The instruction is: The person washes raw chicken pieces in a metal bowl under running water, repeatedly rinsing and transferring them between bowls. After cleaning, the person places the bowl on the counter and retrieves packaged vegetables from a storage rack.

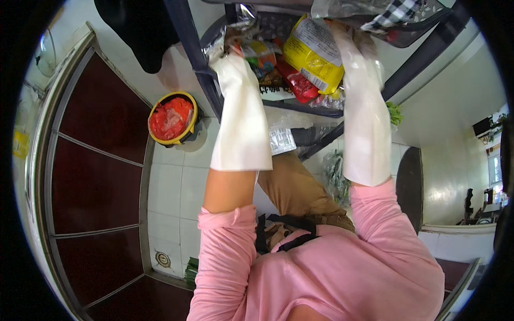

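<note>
White rubber gloves cover both of my hands, which reach into a dark plastic shelf rack. My left hand is among packets at the shelf's left side, against a silver foil bag; its fingers are hidden. At the right edge of a yellow printed bag is my right hand; whether it grips the bag cannot be seen. Between the hands lie a red packet and a colourful packet.
An upper basket with a black-and-white checked cloth overhangs my right hand. To the left, a yellow-rimmed bin lined with a red bag stands near dark red cabinet doors. A clear plastic bag of greens sits on the tiled floor.
</note>
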{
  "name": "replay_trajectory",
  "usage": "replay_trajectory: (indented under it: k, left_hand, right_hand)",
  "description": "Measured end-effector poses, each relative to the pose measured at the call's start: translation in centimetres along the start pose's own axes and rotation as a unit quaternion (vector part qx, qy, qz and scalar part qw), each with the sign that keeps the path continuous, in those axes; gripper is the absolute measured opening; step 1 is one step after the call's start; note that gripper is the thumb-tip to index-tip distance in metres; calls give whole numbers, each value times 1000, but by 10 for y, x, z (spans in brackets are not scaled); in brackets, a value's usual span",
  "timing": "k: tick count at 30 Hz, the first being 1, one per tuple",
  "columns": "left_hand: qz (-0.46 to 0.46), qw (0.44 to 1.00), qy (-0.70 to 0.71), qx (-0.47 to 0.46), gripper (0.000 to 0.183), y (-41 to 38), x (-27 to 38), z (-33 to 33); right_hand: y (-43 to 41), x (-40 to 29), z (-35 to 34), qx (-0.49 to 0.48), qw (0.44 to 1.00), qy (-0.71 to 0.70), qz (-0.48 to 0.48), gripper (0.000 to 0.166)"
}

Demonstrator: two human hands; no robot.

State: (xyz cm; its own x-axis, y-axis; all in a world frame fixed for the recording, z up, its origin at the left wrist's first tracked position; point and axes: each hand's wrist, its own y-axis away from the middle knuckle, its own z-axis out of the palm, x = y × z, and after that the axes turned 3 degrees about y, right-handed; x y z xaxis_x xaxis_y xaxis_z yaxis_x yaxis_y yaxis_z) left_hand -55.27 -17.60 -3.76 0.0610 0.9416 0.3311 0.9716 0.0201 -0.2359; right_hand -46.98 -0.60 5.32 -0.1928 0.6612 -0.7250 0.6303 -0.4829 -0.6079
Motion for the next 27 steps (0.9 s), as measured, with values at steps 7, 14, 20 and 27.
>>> replay_trajectory:
  k: [7,14,20,27]
  left_hand:
    - [150,865,441,188,53,34,-12,-23]
    - [406,842,351,54,40,151,-46,5]
    - [248,966,68,27,44,156,-98,83]
    - [241,952,175,-74,53,151,-125,78]
  right_hand:
    - [126,17,-67,-498,859,-89,81,36]
    - [162,196,38,-214,700,-364,576,34]
    - [134,223,85,-100,688,-526,490,46]
    - [89,204,97,-180,693,-507,480,49]
